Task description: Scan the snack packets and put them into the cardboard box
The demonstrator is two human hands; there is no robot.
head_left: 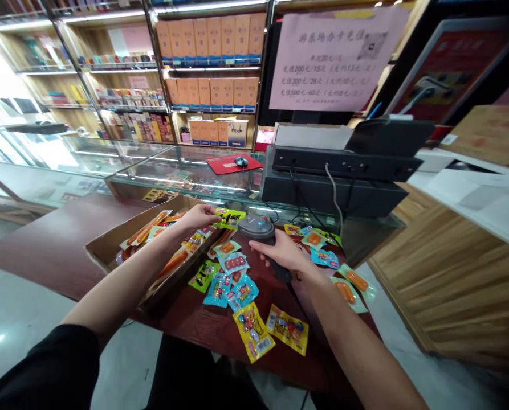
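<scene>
Left hand [200, 218]: our thumb and fingers are pinched on one end of a green packet, above the cardboard box's far right edge.
Green packet [232, 218]: we hold it out just past that edge of the box, right beside the scanner's head; we cannot tell whether the two touch.
Right hand [286, 250]: to the right of the box, our fingers are wrapped around the scanner's handle.
Scanner [256, 228]: its head is turned towards the box, and we see a blue light on top.
Cardboard box [113, 232]: it stands on the dark red table [53, 228], with wrapped sausages [175, 263] inside.
Loose packets: just right of the box we see blue packets [243, 291]; two yellow packets [253, 332] lie nearer to us, and orange sausage packets [355, 279] lie well apart from the box, beyond our right forearm.
Glass counter [169, 165]: behind the box, it bears a red mat [220, 164] and a mouse [241, 162].
Pink sign [322, 62]: it hangs beyond the box, to its right.
</scene>
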